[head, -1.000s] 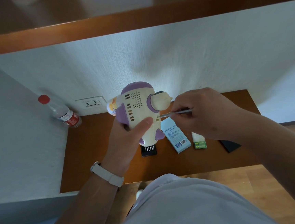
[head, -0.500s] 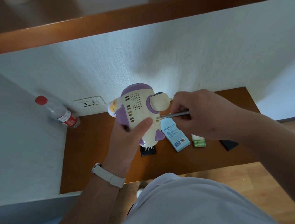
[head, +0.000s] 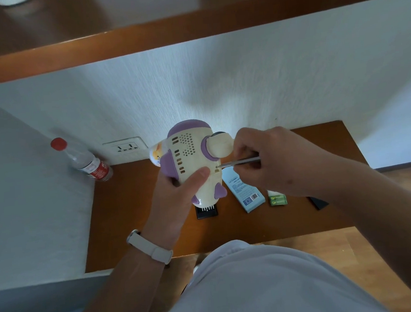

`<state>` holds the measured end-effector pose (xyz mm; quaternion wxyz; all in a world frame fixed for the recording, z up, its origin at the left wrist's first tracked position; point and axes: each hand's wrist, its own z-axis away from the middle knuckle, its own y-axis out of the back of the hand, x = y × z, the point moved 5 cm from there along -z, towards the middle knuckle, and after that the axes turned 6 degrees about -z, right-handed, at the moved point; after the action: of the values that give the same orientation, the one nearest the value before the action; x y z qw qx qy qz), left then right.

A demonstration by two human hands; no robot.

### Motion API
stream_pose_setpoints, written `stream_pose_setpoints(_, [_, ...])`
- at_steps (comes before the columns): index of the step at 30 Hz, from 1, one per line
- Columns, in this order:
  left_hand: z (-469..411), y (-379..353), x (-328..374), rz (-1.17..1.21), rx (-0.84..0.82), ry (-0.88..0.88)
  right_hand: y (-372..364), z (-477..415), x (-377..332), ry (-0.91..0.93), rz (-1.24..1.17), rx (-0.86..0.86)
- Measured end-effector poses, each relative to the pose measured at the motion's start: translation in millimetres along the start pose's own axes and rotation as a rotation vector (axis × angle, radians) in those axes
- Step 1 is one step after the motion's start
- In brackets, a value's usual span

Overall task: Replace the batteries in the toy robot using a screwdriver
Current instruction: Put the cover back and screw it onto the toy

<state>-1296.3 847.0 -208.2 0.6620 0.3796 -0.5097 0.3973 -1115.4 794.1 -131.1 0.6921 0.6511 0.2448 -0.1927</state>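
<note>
1. The left hand (head: 175,195) is closed around the toy robot (head: 195,161), holding it up above the wooden desk (head: 134,211), thumb pressed on its cream back.
2. The right hand (head: 272,160) pinches a thin metal screwdriver (head: 240,162) between its fingers; the shaft lies nearly level and its tip touches a small hole on the toy's back, just beside the left thumb.
3. On the desk under the hands lie a light blue box (head: 246,194), a green pack of batteries (head: 278,200) just right of it, and a black bit holder (head: 206,211) below the toy.
4. A water bottle (head: 86,163) with a red cap stands in the left corner, near a wall socket (head: 125,149).
</note>
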Motion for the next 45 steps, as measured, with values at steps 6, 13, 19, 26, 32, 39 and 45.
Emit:
stream_pose_setpoints(6, [1,0,-2,0.001,0.017,0.001,-2,3,-2,-0.008,0.023,-0.032])
stream_pose_setpoints(13, [4,0,-5,-0.028,0.019,-0.007,-8,0,3,-0.014,0.054,-0.023])
stream_pose_setpoints(19, [5,7,-18,-0.05,0.054,0.042,-21,0,8,0.023,0.062,0.015])
stream_pose_setpoints(26, [1,19,-32,-0.075,0.082,0.08,-39,-5,16,-0.07,-0.038,-0.009])
stream_pose_setpoints(32, [-9,42,-52,-0.09,0.102,0.118,-63,-14,20,-0.097,-0.155,-0.028])
stream_pose_setpoints(39, [-24,89,-93,-0.15,0.195,0.221,-110,-23,28,-0.248,-0.423,-0.042])
stream_pose_setpoints(45, [-40,118,-142,-0.261,0.252,0.317,-150,-26,30,-0.444,-0.623,-0.033])
